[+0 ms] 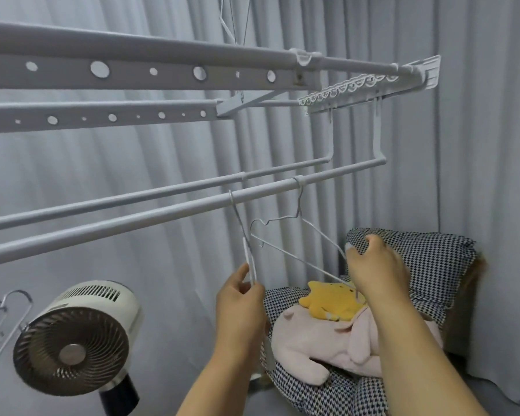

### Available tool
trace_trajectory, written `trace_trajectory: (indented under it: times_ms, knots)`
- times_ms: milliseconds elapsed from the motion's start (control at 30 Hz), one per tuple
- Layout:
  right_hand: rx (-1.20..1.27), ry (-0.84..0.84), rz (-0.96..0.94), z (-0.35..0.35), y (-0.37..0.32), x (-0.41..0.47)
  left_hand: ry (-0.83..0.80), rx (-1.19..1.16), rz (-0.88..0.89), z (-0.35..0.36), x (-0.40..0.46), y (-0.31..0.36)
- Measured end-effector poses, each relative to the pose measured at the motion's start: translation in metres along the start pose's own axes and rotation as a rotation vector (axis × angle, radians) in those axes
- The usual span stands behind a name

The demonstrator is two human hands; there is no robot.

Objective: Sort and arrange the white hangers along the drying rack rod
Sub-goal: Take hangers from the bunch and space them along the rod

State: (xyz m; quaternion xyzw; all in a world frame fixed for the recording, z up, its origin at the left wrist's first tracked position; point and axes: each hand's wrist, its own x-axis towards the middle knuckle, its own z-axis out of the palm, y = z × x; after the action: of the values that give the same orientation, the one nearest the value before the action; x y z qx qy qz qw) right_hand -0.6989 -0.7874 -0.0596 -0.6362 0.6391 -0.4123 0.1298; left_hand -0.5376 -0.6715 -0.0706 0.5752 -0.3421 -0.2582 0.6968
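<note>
At the far left edge a few more wire hangers (pixel 0 313) hung in a loose bunch, cut off by the frame, and just right of them stood a round fan (pixel 72 340). Above, the lower front rod (pixel 132 217) of the rack ran up toward the right and carried two white hangers. The left hanger (pixel 246 244) hung edge-on by its hook, and the left hand (pixel 239 304) pinched its lower wire between thumb and fingers, a closed grip. The right hanger (pixel 285 235) hung further along the rod, tilted, with its far shoulder wire taken by the curled fingers of the right hand (pixel 373 265), also a closed grip. Both hangers looked thin, light and coated, so they probably slid easily on the smooth rod and swung or twisted at a touch; the wire was likely springy rather than rigid, and bending it would have been the main risk. Holding low on the frame gave steering, but a hold near the hook neck would probably have moved each one more squarely. No container showed; at the right a pink plush (pixel 327 349) and a yellow plush (pixel 330 298) lay on checked bedding (pixel 433 265).
</note>
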Motion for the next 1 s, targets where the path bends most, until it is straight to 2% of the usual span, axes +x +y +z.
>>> trace_trajectory:
  times_ms: [100, 200, 300, 433, 533, 767, 1000]
  knots:
    - [-0.075, -0.176, -0.02, 0.008, 0.011, 0.019, 0.004, 0.0, -0.019, 0.023, 0.006, -0.005]
    - [0.023, -0.313, -0.078, 0.016, 0.016, 0.032, 0.025, -0.023, -0.014, 0.047, 0.009, -0.008]
    - [0.175, -0.433, -0.071, 0.03, 0.016, 0.038, 0.037, -0.01, 0.008, 0.065, 0.011, -0.012]
    - [0.549, -0.653, 0.031, 0.05, 0.008, 0.031, 0.036, 0.025, 0.006, 0.082, 0.015, -0.014]
    - [0.724, -0.754, 0.083, 0.057, 0.003, 0.027, 0.039, 0.038, 0.011, 0.09, 0.016, -0.013]
    - [0.986, -0.86, 0.171, 0.062, -0.001, 0.027, 0.039, 0.038, -0.03, 0.099, 0.022, -0.015]
    - [1.187, -0.755, 0.218, 0.06, 0.008, 0.037, 0.034, 0.046, -0.025, 0.106, 0.025, -0.018]
